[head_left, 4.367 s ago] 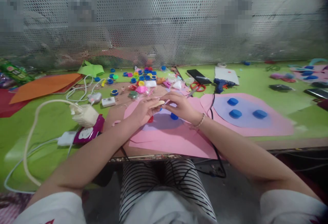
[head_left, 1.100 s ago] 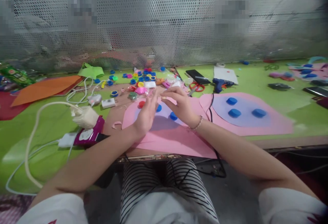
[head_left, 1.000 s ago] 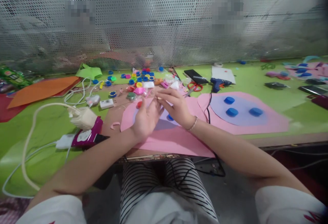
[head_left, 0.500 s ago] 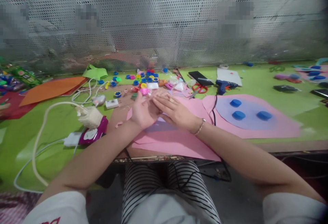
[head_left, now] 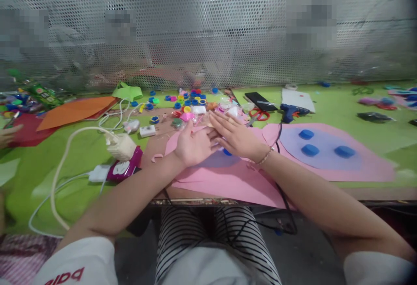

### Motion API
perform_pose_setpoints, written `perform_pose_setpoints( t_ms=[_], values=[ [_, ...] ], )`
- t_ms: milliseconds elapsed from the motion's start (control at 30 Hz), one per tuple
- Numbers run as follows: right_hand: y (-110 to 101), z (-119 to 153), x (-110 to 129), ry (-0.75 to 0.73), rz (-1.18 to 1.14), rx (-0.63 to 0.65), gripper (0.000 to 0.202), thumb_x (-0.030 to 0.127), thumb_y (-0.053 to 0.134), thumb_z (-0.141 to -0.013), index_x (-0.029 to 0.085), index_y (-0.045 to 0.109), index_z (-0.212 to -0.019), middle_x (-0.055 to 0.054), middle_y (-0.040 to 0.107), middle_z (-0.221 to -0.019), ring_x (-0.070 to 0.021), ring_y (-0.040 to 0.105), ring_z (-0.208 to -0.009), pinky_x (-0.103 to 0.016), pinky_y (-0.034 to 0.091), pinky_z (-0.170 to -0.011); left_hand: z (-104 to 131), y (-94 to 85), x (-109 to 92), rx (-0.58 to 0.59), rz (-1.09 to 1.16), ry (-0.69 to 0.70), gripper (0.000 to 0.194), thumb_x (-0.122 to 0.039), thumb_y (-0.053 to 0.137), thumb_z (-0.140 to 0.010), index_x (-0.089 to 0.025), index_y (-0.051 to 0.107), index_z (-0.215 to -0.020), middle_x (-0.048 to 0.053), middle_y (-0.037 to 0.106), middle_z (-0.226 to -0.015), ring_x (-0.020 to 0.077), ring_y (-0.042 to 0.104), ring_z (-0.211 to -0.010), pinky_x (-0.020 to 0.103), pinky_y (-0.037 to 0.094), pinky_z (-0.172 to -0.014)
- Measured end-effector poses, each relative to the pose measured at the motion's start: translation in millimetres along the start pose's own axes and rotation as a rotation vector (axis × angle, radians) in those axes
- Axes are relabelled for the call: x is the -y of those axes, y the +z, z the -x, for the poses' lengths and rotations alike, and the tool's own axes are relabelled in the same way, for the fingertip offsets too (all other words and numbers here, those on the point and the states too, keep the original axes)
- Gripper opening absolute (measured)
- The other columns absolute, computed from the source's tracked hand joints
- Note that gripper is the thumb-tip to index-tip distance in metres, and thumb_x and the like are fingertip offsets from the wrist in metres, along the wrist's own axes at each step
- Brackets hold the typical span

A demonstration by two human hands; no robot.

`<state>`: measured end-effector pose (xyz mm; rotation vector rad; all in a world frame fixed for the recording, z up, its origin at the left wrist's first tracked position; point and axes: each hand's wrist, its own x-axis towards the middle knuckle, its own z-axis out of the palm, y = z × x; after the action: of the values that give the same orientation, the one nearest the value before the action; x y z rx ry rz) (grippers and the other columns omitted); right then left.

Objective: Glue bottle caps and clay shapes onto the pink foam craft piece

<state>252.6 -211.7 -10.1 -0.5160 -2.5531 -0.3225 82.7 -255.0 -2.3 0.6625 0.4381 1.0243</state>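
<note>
Above a pink paper cut-out (head_left: 228, 185), my two hands meet. My left hand (head_left: 198, 145) is turned palm up with its fingers stretched out. Across its fingertips lies my right hand (head_left: 239, 136), back up and fingers straight. Nothing shows in either palm, though the overlap hides the contact between the fingers. Under the hands is a light purple paper piece (head_left: 213, 159), with part of a blue bottle cap (head_left: 228, 151) showing. To the right, a second pink cut-out (head_left: 368, 167) carries a purple oval (head_left: 325, 146) with three blue caps (head_left: 310, 150).
Loose coloured caps (head_left: 194, 102) lie beyond my hands. Red-handled scissors (head_left: 259, 114), a black phone (head_left: 260, 101) and a blue glue gun (head_left: 293, 112) are at back right. A purple power strip (head_left: 125, 170) with cords stands left. Another person's hand (head_left: 9, 135) shows far left.
My hands have slid apart a little, the right moving off the left palm toward its fingertips. A blue cap edge now shows beneath them. The view has shifted slightly left.
</note>
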Motion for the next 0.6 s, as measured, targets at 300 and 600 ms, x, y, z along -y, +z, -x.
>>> perform_pose_setpoints(
  t_ms=[300, 600],
  values=[
    [-2, 1, 2, -0.056, -0.02, 0.015, 0.061, 0.04, 0.031, -0.092, 0.014, 0.014, -0.144, -0.011, 0.024, -0.147, -0.0214, 0.019, -0.137, -0.047, 0.017, -0.111, 3, 5.7, -3, -0.005, -0.078, 0.107, 0.069, -0.069, 0.025, -0.078, -0.017, 0.058, -0.109, 0.012, 0.062, -0.103, 0.0225, 0.055, -0.103, 0.034, 0.044, -0.08],
    [2, -4, 20, -0.099, -0.02, 0.093, 0.066, 0.048, 0.028, -0.091, 0.007, 0.018, -0.142, -0.014, 0.022, -0.148, -0.0208, 0.014, -0.138, -0.043, 0.018, -0.111, 0, -4.1, -10, -0.023, 0.068, 0.18, 0.079, -0.071, 0.02, -0.078, -0.014, 0.048, -0.125, 0.013, 0.055, -0.123, 0.0247, 0.046, -0.12, 0.036, 0.038, -0.094]
  ],
)
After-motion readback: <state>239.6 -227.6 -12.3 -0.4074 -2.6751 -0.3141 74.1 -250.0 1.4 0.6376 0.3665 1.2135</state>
